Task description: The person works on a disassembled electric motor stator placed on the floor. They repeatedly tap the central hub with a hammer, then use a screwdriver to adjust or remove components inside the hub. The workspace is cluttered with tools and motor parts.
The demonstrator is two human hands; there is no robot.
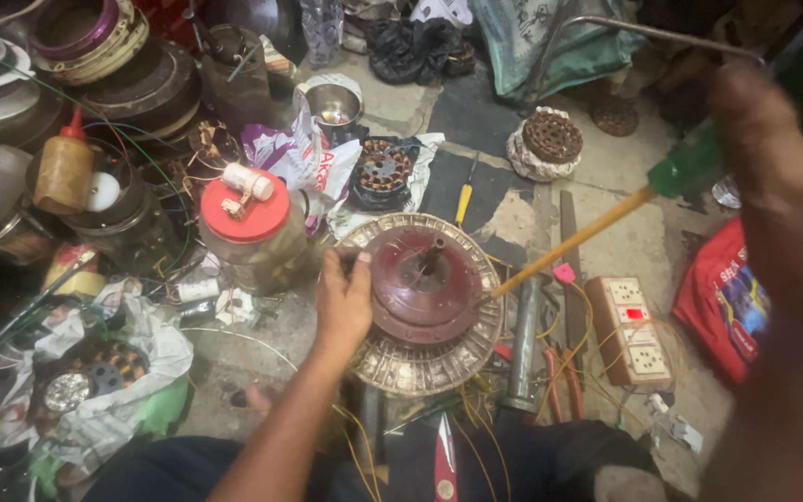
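A bare concrete floor carries everything. The fan motor lies mid-floor; left of it a red-lidded jar, right a socket board, behind it a yellow screwdriver.

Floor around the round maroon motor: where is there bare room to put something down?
Bare concrete shows between the white-wrapped winding bundle and the beige socket board. A smaller patch lies left of the left hand on the round maroon motor. The left side, around the red-lidded jar, is crowded.
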